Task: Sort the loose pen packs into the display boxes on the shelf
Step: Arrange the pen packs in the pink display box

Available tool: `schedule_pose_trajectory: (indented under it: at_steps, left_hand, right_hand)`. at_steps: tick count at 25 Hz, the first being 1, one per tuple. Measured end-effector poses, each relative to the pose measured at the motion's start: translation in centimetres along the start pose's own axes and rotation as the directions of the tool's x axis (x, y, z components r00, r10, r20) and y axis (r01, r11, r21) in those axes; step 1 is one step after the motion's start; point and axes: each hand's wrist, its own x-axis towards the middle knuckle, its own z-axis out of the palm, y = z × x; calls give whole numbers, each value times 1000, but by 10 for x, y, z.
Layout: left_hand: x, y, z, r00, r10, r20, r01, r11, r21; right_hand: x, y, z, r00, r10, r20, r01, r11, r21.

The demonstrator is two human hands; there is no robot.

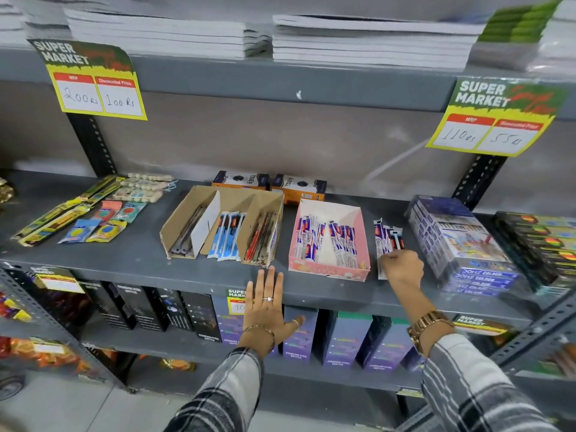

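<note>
Grey shelf (131, 260) — display boxes (327, 241), loose pen packs (386, 241)

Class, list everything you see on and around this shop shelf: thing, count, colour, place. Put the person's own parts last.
Brown display box: one, three compartments, shelf centre.
Pink display box: one, right of brown box.
Loose pen packs: small bunch, white, red and blue, right of pink box.
Orange boxes: two, behind the display boxes.
Colour-set packs: stack, blue, shelf right.
Price signs: two, yellow, upper shelf edge.
Notebooks: stacks, white, top shelf.
Left hand: flat, open, at shelf front.
Right hand: fingers on the loose pen packs.
</note>
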Motion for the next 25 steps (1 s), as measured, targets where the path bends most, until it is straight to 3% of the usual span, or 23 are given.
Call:
schedule_pose_trajectory:
  at_steps: [3, 5, 10, 19, 22, 25]
  left_hand:
    - [-3, 2, -6, 1000, -4, 21, 4, 1000, 18]
    - [-5, 3, -11, 995, -34, 89, 33, 999, 15]
    - [-10, 8, -23, 997, -40, 66, 36, 998, 60]
    - [-3, 5, -22, 997, 0, 73, -3, 999, 37]
    - [-2, 5, -19, 1000, 2, 9, -3, 999, 38]
    - [-1, 2, -11, 996, -11, 90, 12, 1000, -15]
  right_hand:
    - [-7, -2, -10, 998, 43, -48, -34, 984, 175]
    - [-9, -6, -14, 998, 43, -54, -30, 974, 223]
    - [-20, -26, -17, 999, -3, -34, 12, 961, 278]
    - [-20, -50, 23, 992, -54, 111, 42, 993, 114]
    - [-14, -53, 42, 991, -43, 129, 35, 998, 61]
    - [-12, -55, 56, 990, -49, 136, 50, 999, -5]
